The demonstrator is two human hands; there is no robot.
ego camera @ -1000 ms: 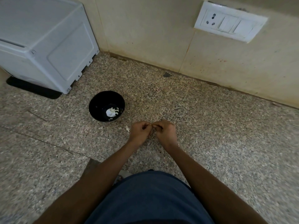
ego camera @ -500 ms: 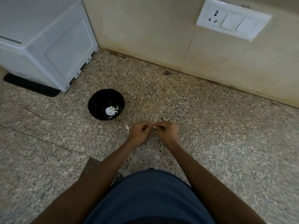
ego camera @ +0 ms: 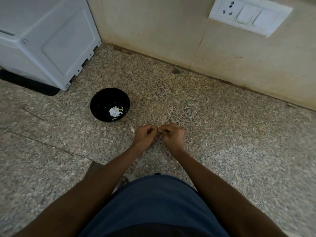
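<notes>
1. The grip is clenched on both sides. The left hand [ego camera: 144,136] and the right hand [ego camera: 173,136] meet with fingers curled in, and each pinches one end of a small pale piece [ego camera: 158,129]. Neither hand is released, and their fingertips nearly touch.
2. The small pale piece is held between the two hands, just above the desk [ego camera: 222,134]. It looks like a garlic clove, but it is too small to be sure.
3. The black bowl [ego camera: 106,96] stands on the desk near the left hand, farther from the person. A few white pieces [ego camera: 114,111] lie at its bottom, probably ones already peeled.
4. The step in hand looks like peeling, with one hand steadying the piece while the other picks at its skin. A pale scrap [ego camera: 132,129] lies on the desk just beside the left hand, toward the bowl, and is likely shed skin.
5. The next move calls for a fine nail-tip pinch to lift the remaining skin without crushing the piece. After that comes a short reach to drop it in the black bowl.
6. A white appliance [ego camera: 47,40] stands on a dark mat [ego camera: 34,86] at the far left. A switch plate [ego camera: 249,13] is fixed to the wall [ego camera: 153,31] behind the desk.
</notes>
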